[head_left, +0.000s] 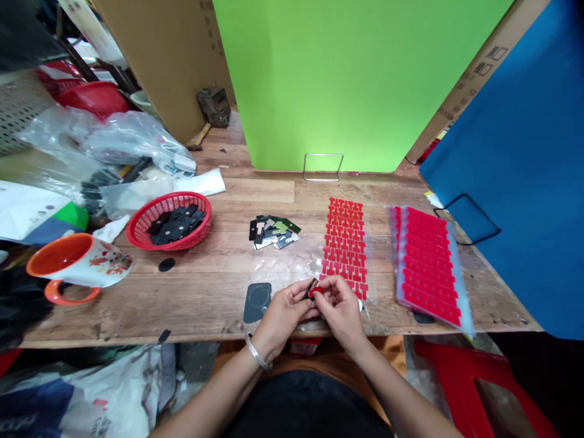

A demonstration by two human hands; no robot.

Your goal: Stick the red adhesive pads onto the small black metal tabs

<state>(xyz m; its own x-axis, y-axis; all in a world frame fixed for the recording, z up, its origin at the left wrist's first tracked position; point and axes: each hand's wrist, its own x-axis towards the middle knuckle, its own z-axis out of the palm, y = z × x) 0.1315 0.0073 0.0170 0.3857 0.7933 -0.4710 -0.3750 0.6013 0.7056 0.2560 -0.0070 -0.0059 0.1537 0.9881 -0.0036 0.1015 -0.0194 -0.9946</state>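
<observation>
My left hand (289, 304) is closed on a small dark metal plate (312, 286) near the table's front edge. Pinched in my right hand (340, 304) is a small red adhesive piece (316, 292), held against that plate; the fingers hide most of both. Just beyond and to the right lies a clear sheet of red T-shaped stickers (344, 243). Ahead of my hands is a loose pile of small shiny plates (276, 231). A red plastic basket (137, 228) at the left holds several black plates (176, 225).
More red sticker sheets (429, 261) are stacked at the right. An orange and white mug (109, 261) lies near the left edge beside plastic bags (123, 137). A green board (347, 85) stands at the back, a blue board (524, 170) at the right. A dark square pad (258, 302) is by my left hand.
</observation>
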